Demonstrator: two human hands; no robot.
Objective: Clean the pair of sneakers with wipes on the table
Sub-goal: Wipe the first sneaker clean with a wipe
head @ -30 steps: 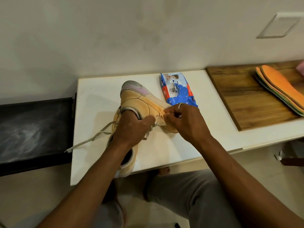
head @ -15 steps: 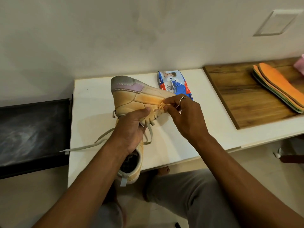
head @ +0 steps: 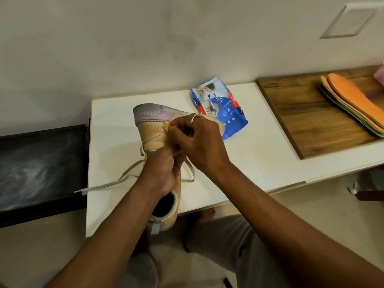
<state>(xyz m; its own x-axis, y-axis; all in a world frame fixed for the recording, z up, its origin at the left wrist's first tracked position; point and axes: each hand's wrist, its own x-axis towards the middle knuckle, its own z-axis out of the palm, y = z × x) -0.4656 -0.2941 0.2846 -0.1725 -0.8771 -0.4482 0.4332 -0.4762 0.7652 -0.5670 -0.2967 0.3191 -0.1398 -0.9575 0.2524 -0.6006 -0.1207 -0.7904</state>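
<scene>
Head view, single frame. A tan suede-like sneaker with a lilac and grey toe panel (head: 154, 129) is held over the white rectangular tabletop (head: 259, 154), toe end pointing away from the person, the side of the upper facing the camera.

Left hand (head: 164, 173): closed around the middle of this sneaker from below, near the lacing; fingers wrapped, grip firm.

Right hand (head: 199, 142): on the side of the sneaker, fingers curled tight and pinched together against the tan upper just below the lilac panel. A small bunched tan-yellow piece shows at the fingertips; whether it is a wipe or part of the shoe cannot be told. A ring sits on one finger.

A pale grey flat shoelace (head: 108, 185) trails from the sneaker leftwards across the tabletop, its tip past the left edge. A second loop of lace hangs under the right wrist.

A second tan sneaker (head: 169, 213) lies at the near edge of the tabletop under the left forearm, dark opening facing up, heel hanging over the edge.

A blue, white and red plastic wipes pack (head: 222, 110) lies flat on the tabletop beyond the right hand, just beside the held sneaker's toe end.

To the right, a brown wooden board (head: 301, 119) rests on the tabletop; a stack of orange and green insoles (head: 353, 100) lies on it, well apart from the sneakers.
</scene>
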